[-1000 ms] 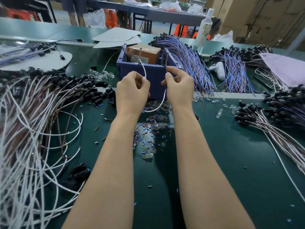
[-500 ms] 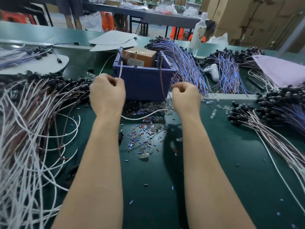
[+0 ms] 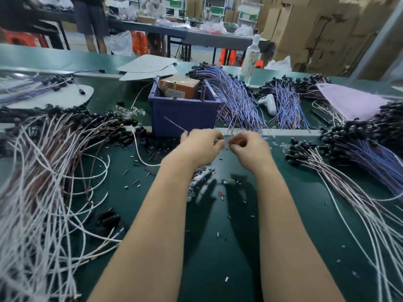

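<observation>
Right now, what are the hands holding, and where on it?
Left hand grips a thin wire near its end, brown tip sticking out. Right hand curls beside it; what it pinches, if anything, cannot be told.

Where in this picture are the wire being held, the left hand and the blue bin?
wire (image 3: 174, 123): head view, on its free end sticking out.
left hand (image 3: 199, 147): head view, on the back of the hand.
blue bin (image 3: 185, 114): head view, on its front wall.

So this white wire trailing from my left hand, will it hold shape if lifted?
Probably floppy: the white wire lies in a loose curve across the mat beside the left hand. Likely light, being so thin. Its smooth jacket may slip when pinched.
</observation>
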Motion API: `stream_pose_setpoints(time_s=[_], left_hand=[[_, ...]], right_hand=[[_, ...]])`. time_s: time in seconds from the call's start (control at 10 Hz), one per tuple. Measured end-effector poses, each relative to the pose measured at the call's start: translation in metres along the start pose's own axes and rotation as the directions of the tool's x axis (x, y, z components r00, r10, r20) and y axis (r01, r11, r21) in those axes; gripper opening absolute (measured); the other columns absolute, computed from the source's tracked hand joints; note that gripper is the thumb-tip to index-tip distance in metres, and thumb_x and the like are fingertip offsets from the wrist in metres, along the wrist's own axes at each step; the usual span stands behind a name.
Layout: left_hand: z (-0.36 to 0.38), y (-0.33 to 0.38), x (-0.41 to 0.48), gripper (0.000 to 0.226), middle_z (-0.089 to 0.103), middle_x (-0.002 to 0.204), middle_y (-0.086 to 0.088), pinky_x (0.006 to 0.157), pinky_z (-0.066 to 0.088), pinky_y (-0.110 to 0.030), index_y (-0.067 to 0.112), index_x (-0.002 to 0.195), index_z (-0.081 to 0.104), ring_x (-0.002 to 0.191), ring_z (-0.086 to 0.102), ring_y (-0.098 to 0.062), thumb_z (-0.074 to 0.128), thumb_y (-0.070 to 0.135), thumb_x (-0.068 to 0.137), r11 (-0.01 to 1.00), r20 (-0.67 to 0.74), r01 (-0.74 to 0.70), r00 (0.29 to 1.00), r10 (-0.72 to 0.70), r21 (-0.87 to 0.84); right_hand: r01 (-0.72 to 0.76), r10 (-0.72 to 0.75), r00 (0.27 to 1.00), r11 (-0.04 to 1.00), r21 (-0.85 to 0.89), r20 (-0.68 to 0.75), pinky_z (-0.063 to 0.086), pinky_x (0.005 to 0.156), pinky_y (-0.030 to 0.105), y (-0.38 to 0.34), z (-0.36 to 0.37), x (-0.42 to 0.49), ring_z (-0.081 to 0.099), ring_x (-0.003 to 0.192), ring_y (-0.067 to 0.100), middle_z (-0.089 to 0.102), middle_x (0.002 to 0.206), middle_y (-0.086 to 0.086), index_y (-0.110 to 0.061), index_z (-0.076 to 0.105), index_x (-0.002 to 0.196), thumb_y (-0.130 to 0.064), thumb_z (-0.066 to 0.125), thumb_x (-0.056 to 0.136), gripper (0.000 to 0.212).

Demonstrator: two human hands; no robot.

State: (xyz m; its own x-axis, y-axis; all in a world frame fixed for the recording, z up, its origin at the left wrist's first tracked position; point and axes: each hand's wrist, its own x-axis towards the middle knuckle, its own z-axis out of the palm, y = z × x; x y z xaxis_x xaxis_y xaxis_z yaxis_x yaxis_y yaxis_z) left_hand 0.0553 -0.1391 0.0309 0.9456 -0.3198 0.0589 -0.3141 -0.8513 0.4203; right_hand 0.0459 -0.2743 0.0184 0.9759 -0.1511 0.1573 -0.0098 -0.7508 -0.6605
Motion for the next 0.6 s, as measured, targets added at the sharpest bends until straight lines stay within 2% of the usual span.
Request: stream_pose_setpoints(time_s=[0.1, 0.2, 0.3, 0.4, 0.5, 0.6], left_hand=[[-0.016, -0.001, -0.011, 0.018, 0.065, 0.1, -0.003, 0.092, 0.045, -0.038, 0.016, 0.103, 0.06, 0.1, 0.058, -0.026, 0.044, 0.023, 0.1, 0.994, -0.113, -0.013, 0.994, 0.001, -0.113], [-0.052, -0.006, -0.024, 0.019, 0.059, 0.075, 0.001, 0.065, 0.046, -0.019, 0.012, 0.096, 0.059, 0.068, 0.058, -0.013, 0.041, 0.018, 0.1, 0.951, -0.416, -0.089, 0.908, -0.046, -0.298], [-0.097, -0.017, -0.033, 0.022, 0.051, 0.075, 0.005, 0.062, 0.044, -0.015, 0.014, 0.09, 0.053, 0.065, 0.052, -0.008, 0.036, 0.019, 0.103, 0.786, -0.646, -0.235, 0.719, -0.256, -0.572], [-0.143, -0.046, -0.037, 0.025, 0.042, 0.072, 0.001, 0.054, 0.04, -0.023, 0.014, 0.086, 0.049, 0.06, 0.043, -0.01, 0.031, 0.016, 0.103, 0.447, -0.586, -0.384, 0.609, -0.535, -0.808], [-0.185, -0.096, -0.041, 0.029, 0.035, 0.063, 0.0, 0.042, 0.029, -0.019, 0.009, 0.084, 0.05, 0.049, 0.034, -0.008, 0.025, 0.002, 0.097, 0.266, -0.499, -0.459, 0.52, -0.694, -0.848], [-0.208, -0.13, -0.044, 0.03, 0.038, 0.065, -0.001, 0.042, 0.031, -0.019, 0.009, 0.083, 0.052, 0.053, 0.036, -0.011, 0.027, 0.001, 0.097, 0.292, -0.457, -0.405, 0.407, -0.791, -0.866]], right_hand=[[0.165, -0.125, 0.97, 0.968, 0.188, -0.21, 0.046, 0.071, 0.019, -0.023, -0.019, -0.002, 0.058, 0.075, 0.011, 0.066, 0.097, 0.005, -0.023, 0.065, 0.093, -0.011, 0.062, 0.087, 0.014], [0.246, -0.003, 0.902, 0.825, 0.508, -0.431, 0.047, 0.094, 0.022, -0.058, -0.012, -0.007, 0.059, 0.101, 0.011, 0.046, 0.136, 0.006, -0.019, 0.05, 0.128, -0.025, 0.059, 0.092, 0.038], [0.151, -0.167, 0.984, 0.642, 0.752, -0.055, 0.036, 0.11, 0.039, -0.112, 0.028, -0.02, 0.049, 0.123, 0.014, 0.045, 0.143, 0.002, -0.012, 0.038, 0.142, -0.041, 0.043, 0.098, 0.053], [0.121, -0.426, 0.892, 0.55, 0.827, 0.153, 0.047, 0.095, 0.029, -0.168, 0.065, -0.031, 0.06, 0.102, 0.01, 0.066, 0.114, 0.006, -0.006, 0.056, 0.126, -0.033, 0.036, 0.102, 0.041], [0.166, -0.522, 0.836, 0.534, 0.829, 0.169, 0.044, 0.056, 0.026, -0.214, 0.085, -0.027, 0.05, 0.059, 0.013, 0.056, 0.067, 0.006, 0.003, 0.06, 0.095, -0.017, 0.039, 0.102, 0.029], [0.259, -0.598, 0.764, 0.629, 0.733, 0.243, 0.034, 0.043, 0.021, -0.248, 0.107, -0.007, 0.042, 0.045, 0.011, 0.05, 0.055, -0.003, -0.008, 0.056, 0.079, -0.015, 0.04, 0.101, 0.028]])
